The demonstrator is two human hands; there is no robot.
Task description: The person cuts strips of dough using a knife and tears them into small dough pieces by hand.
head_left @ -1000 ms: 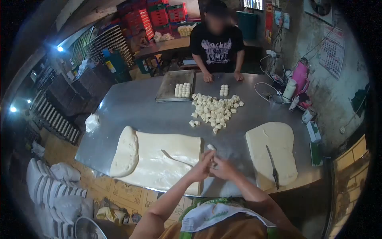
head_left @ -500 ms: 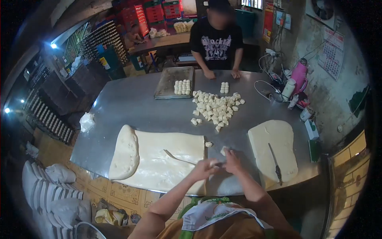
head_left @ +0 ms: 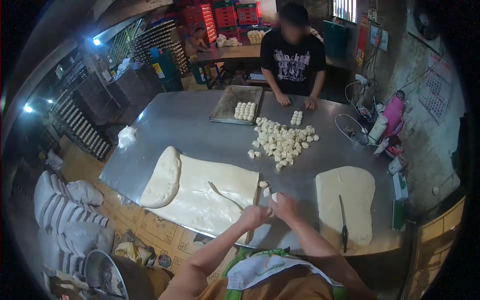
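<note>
My left hand [head_left: 255, 217] is closed at the right edge of the large dough sheet [head_left: 215, 187]; what its fingers grip is too small to make out. Close beside it, my right hand [head_left: 284, 206] is closed on a small piece of dough [head_left: 274, 197]. Another small white piece [head_left: 267, 192] lies just beyond the fingers, and a dough lump [head_left: 263, 184] rests by the sheet's corner. Farther up the metal table [head_left: 190, 120] is a heap of cut dough pieces [head_left: 282, 140].
A second dough slab [head_left: 345, 190] with a knife [head_left: 343, 225] on it lies at right. Across the table stands a person [head_left: 292, 60], near a tray [head_left: 227, 102] with dough balls. A pink bottle [head_left: 394, 114] and cables are at the right edge.
The view has shifted, so the table scene sits differently. My hands have come closer together after being apart, and a small white piece now lies beyond my fingers.
</note>
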